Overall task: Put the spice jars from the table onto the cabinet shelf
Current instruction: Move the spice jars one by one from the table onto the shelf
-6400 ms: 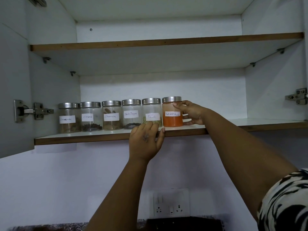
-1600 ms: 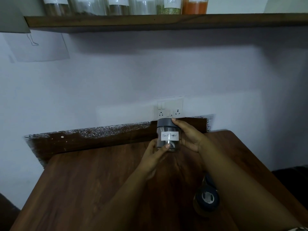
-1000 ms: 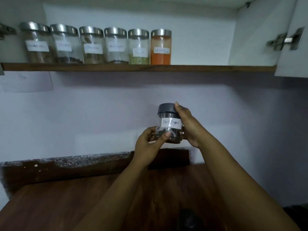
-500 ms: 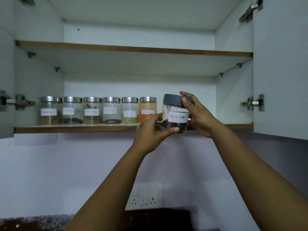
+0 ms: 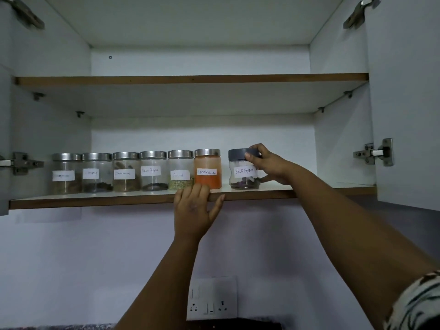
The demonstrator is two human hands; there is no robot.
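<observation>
My right hand (image 5: 269,163) is curled round the dark-lidded jar (image 5: 244,169), fingertips on the lid and thumb low at its far side, right of centre in the frame. The jar appears to stand on the lower shelf (image 5: 95,201), at the right end of the row and a little apart from the orange jar (image 5: 207,169). My left hand (image 5: 194,208) holds nothing: its fingers lie straight over the shelf's front edge, just below the orange jar, thumb spread out underneath.

To finish this step well, I judge I should press the jar flat, feel that its base sits fully on the board, then slide it left until it stands just beside the orange jar with the label facing out. I should let go by opening my fingers sideways, not dragging the lid upward, since it could tip. My left hand should keep bracing on the edge but stay off the orange jar.

Counted: seven jars on the lower shelf, six with silver lids and one with a dark lid; two read black pepper. Two shelves, the upper shelf (image 5: 190,79) bare. Two hinges at mid height, one on each side, and two more in the top corners. One socket plate (image 5: 212,298) at the bottom of the frame.
</observation>
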